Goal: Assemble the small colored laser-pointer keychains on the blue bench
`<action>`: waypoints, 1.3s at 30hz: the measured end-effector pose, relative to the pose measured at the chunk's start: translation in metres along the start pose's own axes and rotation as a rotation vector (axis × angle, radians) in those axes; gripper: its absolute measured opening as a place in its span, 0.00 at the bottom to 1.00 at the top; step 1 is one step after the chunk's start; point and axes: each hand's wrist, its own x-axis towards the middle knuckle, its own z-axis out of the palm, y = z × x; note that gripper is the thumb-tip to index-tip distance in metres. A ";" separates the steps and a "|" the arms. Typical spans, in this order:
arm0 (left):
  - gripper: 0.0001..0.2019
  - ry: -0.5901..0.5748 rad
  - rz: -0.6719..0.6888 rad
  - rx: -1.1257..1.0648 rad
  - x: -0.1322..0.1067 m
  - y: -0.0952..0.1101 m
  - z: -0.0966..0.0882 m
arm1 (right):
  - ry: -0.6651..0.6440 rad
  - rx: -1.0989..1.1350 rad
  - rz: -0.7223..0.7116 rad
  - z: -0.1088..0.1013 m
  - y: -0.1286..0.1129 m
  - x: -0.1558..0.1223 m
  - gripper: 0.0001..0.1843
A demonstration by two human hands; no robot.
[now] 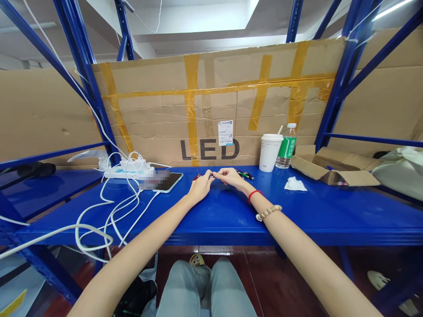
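Observation:
My left hand (201,185) and my right hand (231,177) meet near the back of the blue shelf surface (231,215). Both have fingers pinched together around a thin pen-like item (211,176) held between them. A red end sticks out to the left of my left hand. Several more pens (244,175) lie on the shelf just right of my right hand. My right wrist carries a red string and a bead bracelet.
A phone (167,181) and a white power strip (128,171) with looping white cables lie at left. A white paper cup (269,152), a green-labelled bottle (286,146), a crumpled tissue (294,184) and an open cardboard box (333,169) stand at right. Taped cardboard marked LED backs the shelf.

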 end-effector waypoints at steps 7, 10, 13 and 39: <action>0.13 0.018 -0.015 -0.076 0.001 0.000 -0.003 | 0.044 0.039 -0.004 0.003 0.002 0.002 0.23; 0.13 0.042 -0.024 -0.088 0.001 0.000 -0.003 | 0.042 0.053 0.015 0.004 0.000 0.001 0.22; 0.12 0.056 -0.021 -0.078 0.001 -0.001 -0.003 | 0.032 0.072 0.035 0.005 -0.001 0.000 0.22; 0.17 -0.026 -0.042 -0.167 0.005 -0.008 -0.002 | 0.049 -0.019 -0.028 -0.001 -0.001 0.002 0.21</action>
